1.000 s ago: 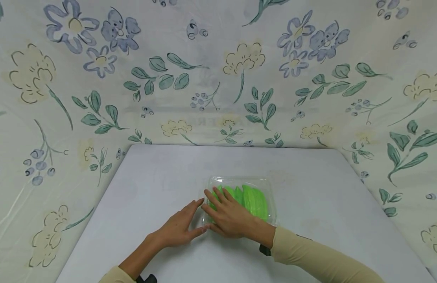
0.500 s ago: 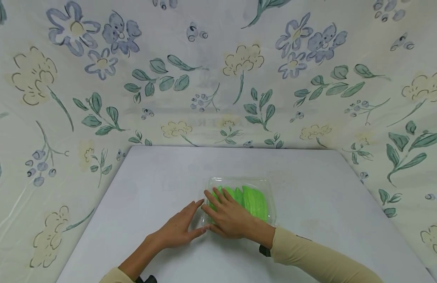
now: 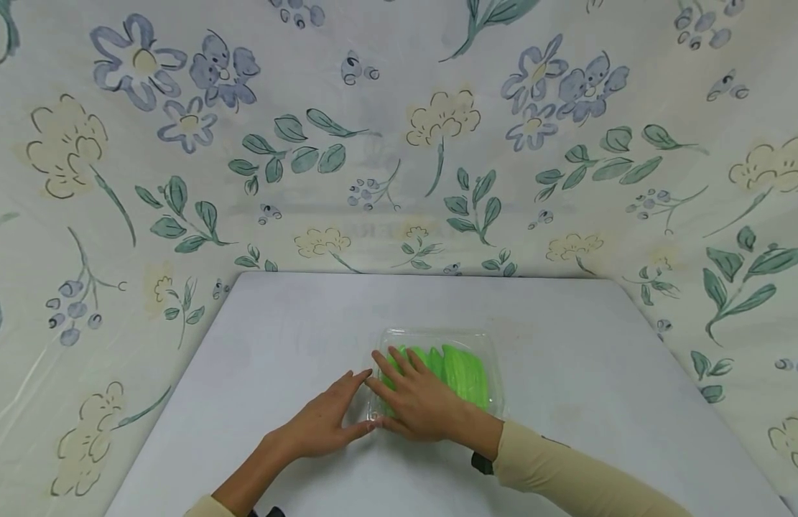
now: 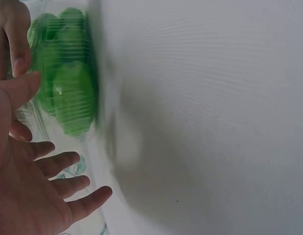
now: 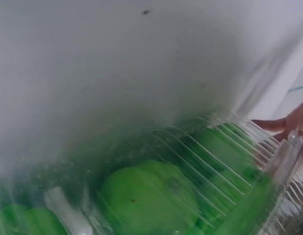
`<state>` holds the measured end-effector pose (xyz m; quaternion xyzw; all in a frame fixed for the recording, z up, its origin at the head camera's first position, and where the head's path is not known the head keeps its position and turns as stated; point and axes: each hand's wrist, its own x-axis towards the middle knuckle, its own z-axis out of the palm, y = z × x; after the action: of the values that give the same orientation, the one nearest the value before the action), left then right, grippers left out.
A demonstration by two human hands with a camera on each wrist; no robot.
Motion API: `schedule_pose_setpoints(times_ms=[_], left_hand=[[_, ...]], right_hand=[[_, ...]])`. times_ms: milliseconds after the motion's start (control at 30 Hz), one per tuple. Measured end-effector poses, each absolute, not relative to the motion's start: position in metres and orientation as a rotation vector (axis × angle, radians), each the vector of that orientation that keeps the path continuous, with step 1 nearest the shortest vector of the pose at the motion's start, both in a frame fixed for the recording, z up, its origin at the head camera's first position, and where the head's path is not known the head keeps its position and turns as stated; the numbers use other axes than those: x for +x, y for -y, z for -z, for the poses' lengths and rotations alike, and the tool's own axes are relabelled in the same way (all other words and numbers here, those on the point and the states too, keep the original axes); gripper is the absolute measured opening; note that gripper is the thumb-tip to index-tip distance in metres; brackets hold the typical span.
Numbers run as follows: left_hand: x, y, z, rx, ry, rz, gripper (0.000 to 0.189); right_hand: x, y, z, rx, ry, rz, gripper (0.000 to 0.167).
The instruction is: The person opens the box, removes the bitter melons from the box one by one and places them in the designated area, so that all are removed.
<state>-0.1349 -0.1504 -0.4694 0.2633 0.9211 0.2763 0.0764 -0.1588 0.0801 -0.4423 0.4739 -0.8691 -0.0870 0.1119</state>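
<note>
A clear plastic box (image 3: 492, 337) with ribbed sides lies on the table, holding several bright green, long rounded pieces (image 3: 466, 377). Their kind is not plain through the plastic. My right hand (image 3: 424, 402) lies over the left part of the box, fingers spread across its top. At the left end is my left hand (image 3: 327, 420), thumb and fingers apart, tips right at the box's edge. In the left wrist view, the left hand (image 4: 34, 191) shows extended fingers beside the box. The right wrist view has green pieces (image 5: 149, 198) behind ribbed plastic, with left-hand fingers (image 5: 271, 125) beyond.
The box stands near the middle of a white table (image 3: 295, 316). Behind and beside the table hangs a pale cloth (image 3: 386, 165) printed with flowers and leaves. Dark wrist straps (image 3: 482, 463) show below the sleeves.
The head view has tilted up slightly, so the table and box sit a little lower in it. Both hands keep nearly the same place at the box.
</note>
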Motion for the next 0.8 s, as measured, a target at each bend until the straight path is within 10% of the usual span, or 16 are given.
schedule_pose_setpoints(times_ms=[800], left_hand=[[-0.135,0.148,0.431,0.893,-2.859,-0.691,0.087]], right_hand=[[-0.153,-0.112,0.421,1.365,2.672,0.037,0.066]])
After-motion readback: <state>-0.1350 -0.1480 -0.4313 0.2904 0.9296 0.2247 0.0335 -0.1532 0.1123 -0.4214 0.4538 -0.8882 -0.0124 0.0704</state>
